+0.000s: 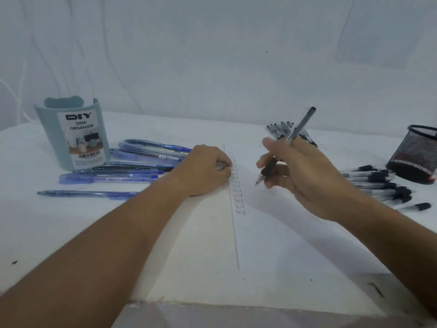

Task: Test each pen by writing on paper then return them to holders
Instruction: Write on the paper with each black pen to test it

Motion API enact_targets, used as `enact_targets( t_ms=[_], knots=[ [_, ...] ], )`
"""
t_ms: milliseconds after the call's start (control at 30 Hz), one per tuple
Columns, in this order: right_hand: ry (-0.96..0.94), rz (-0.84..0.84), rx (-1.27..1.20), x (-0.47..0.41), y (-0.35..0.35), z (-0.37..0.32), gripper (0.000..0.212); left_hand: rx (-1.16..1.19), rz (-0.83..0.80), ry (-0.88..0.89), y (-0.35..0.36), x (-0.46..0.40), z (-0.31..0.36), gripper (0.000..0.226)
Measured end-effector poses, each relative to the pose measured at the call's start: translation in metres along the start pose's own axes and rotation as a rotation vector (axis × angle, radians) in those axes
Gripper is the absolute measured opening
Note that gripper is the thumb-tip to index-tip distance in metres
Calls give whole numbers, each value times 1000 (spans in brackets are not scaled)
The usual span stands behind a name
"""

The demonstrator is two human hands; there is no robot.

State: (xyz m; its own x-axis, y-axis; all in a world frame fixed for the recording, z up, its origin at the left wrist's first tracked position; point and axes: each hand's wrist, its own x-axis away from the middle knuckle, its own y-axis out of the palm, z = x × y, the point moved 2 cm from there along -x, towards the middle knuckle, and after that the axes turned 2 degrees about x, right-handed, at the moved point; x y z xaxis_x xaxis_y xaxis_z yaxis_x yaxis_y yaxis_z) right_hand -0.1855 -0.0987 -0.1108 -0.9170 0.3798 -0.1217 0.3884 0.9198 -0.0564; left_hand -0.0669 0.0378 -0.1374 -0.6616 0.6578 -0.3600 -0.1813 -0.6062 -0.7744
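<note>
My right hand (305,176) grips a black pen (300,125), tip down, a little above the white paper (272,233). A column of the written word "Test" (237,192) runs down the paper's left edge. My left hand (205,170) rests on that edge with its fingers curled, near the top of the column. Several blue pens (132,166) lie on the table left of the paper, beside a grey-blue desk organizer (71,136). Several black pens (378,183) lie to the right, with more (281,127) behind my right hand. A black mesh holder (416,155) stands at the far right.
The white table (71,233) has its front edge near the bottom of the view. A white sheet hangs as a backdrop behind the table. One blue pen (87,194) lies apart, nearest me on the left.
</note>
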Motion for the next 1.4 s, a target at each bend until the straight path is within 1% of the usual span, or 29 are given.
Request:
enact_targets(
  t_ms=[67, 100, 133, 200, 267, 433, 533, 733, 1000, 1067, 1100, 1167, 1233, 1367, 1400],
  knots=[
    [-5, 73, -109, -12, -2, -7, 30, 2, 4, 10, 1, -1, -2, 23],
    [-4, 105, -183, -16, -3, -7, 32, 0, 1, 21, 1, -2, -2, 23],
    [-2, 123, -239, -19, -3, -5, 31, -4, -5, 28, 1, -2, -3, 23],
    [23, 126, -278, -24, -3, 3, 21, -5, -10, 30, 2, -3, -5, 23],
    [49, 126, -273, -26, -4, 9, 13, 7, -8, 23, 3, -4, -7, 23],
    [34, 134, -249, -26, -8, 8, 14, 14, 16, 30, 4, -5, -9, 20],
    [19, 139, -250, -25, -8, 9, 19, 20, 20, 33, 4, -5, -9, 20],
    [64, 183, -228, -22, -11, 11, 25, 23, 22, 32, 5, -3, -8, 21],
    [80, 178, -171, -25, -15, 8, 22, 13, 24, 25, 5, -3, -8, 21],
    [85, 193, -126, -36, -22, 1, 12, 8, 26, 28, 5, -3, -8, 21],
    [83, 207, -88, -43, -27, -5, 11, 4, 27, 30, 5, -3, -8, 21],
    [77, 243, 20, -57, -42, -17, 19, 8, 29, 35, 5, -3, -8, 21],
    [93, 294, 160, -71, -63, -26, 20, 13, 31, 37, 5, -3, -8, 21],
    [120, 427, 569, -107, -112, -24, 8, 10, 32, 44, 4, -5, -8, 21],
    [137, 453, 633, -116, -121, -20, 7, 14, 30, 41, 4, -6, -8, 21]
  ],
)
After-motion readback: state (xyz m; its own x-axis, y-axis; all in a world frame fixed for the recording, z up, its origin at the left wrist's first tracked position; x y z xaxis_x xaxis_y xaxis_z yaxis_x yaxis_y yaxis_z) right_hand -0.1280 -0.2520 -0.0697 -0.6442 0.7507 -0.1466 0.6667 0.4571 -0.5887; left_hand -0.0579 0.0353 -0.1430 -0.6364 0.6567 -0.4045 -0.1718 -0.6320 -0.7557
